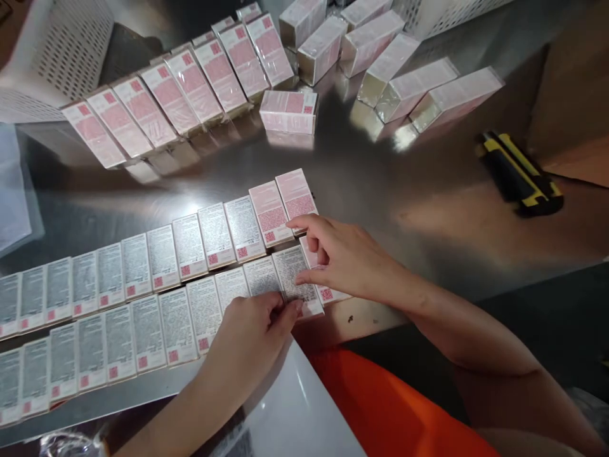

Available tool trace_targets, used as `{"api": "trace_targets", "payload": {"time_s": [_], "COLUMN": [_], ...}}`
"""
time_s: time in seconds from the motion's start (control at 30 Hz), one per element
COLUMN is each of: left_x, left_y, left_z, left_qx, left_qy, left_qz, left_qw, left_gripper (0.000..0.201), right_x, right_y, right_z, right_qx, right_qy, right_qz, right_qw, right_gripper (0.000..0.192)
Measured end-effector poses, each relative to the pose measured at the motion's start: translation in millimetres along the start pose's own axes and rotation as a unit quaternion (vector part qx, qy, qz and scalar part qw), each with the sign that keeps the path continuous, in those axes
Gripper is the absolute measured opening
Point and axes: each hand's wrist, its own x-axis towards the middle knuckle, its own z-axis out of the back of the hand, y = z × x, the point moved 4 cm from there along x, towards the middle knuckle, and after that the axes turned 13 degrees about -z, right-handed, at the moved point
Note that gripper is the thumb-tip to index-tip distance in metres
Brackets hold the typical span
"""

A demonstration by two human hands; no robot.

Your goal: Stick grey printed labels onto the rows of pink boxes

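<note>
Both hands work at the right end of two long rows of small flat boxes laid label-up on a shiny metal table (pixel 390 190). The left hand (pixel 252 336) has its fingertips pressed on the near edge of a grey-printed box (pixel 297 279) close to the end of the front row, thumb and fingers pinched lightly against it. The right hand (pixel 342 257) rests loosely curled just beside it, index finger stretched out to touch a pink-labelled box (pixel 295 195) at the end of the back row, while its thumb lies on the grey-printed box and the hand covers part of the last box in the front row (pixel 328 293). Further back stands a slanted line of upright pink boxes (pixel 166 101), with one more pink box (pixel 288 112) lying alone beside them and a loose cluster of wrapped boxes (pixel 394 70) to the right. A yellow-and-black utility knife (pixel 521 172) lies well apart at the right edge. A white perforated basket (pixel 52 57) sits in the far left corner.
</note>
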Motion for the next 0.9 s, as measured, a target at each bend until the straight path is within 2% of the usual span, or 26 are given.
{"api": "trace_targets", "payload": {"time_s": [0.07,0.13,0.2,0.3,0.37,0.4,0.47,0.53,0.57,0.63,0.7,0.73,0.8,0.83,0.9], "left_x": [-6.6,-13.7,-21.5,-34.6,-41.7,-44.2,-47.4,-49.9,-51.4,-53.7,-56.5,-58.8,-68.5,-75.8,-94.9], "left_y": [3.4,12.2,25.4,45.1,54.8,58.9,66.1,72.5,75.8,82.9,91.1,95.4,101.9,103.3,102.4], "left_z": [10.6,31.9,60.5,102.4,120.5,126.2,133.1,138.0,140.8,146.2,150.4,151.7,154.2,155.2,154.9], "left_qx": [0.002,-0.007,-0.013,0.017,0.047,0.056,0.056,0.032,0.015,-0.014,-0.024,-0.016,0.034,0.071,0.142], "left_qy": [-0.029,-0.094,-0.191,-0.357,-0.435,-0.460,-0.487,-0.503,-0.511,-0.511,-0.500,-0.495,-0.513,-0.531,-0.562], "left_qz": [-0.011,0.000,0.028,0.047,0.032,0.024,0.015,0.010,0.010,0.004,-0.003,-0.007,-0.034,-0.066,-0.186], "left_qw": [0.999,0.996,0.981,0.933,0.899,0.886,0.872,0.864,0.860,0.859,0.866,0.869,0.857,0.842,0.793], "left_gripper": [0.048,0.049,0.046,0.042,0.040,0.039,0.038,0.038,0.038,0.037,0.035,0.033,0.027,0.024,0.020], "right_x": [-1.6,-3.1,-3.3,-0.8,-2.4,-6.9,-24.6,-45.9,-53.1,-60.8,-61.7,-60.1,-55.5,-53.7,-52.5], "right_y": [0.8,0.8,-0.9,-3.5,-0.7,3.4,18.5,40.1,51.3,72.2,90.2,98.3,113.1,119.6,130.0], "right_z": [1.2,2.8,4.8,9.7,16.2,20.4,24.1,14.3,2.1,-30.8,-62.5,-73.8,-85.9,-87.5,-84.8], "right_qx": [0.007,0.026,0.067,0.157,0.196,0.198,0.171,0.139,0.122,0.110,0.150,0.173,0.185,0.174,0.150], "right_qy": [-0.003,0.005,0.021,0.027,-0.034,-0.096,-0.224,-0.279,-0.249,-0.134,-0.040,-0.023,-0.029,-0.039,-0.056], "right_qz": [0.010,0.021,0.032,0.048,0.054,0.057,0.062,0.058,0.042,0.014,0.001,0.002,0.027,0.046,0.087], "right_qw": [1.000,0.999,0.997,0.986,0.979,0.974,0.957,0.948,0.960,0.985,0.988,0.985,0.982,0.983,0.983], "right_gripper": [0.074,0.071,0.067,0.057,0.047,0.040,0.034,0.038,0.046,0.067,0.081,0.082,0.071,0.061,0.043]}}
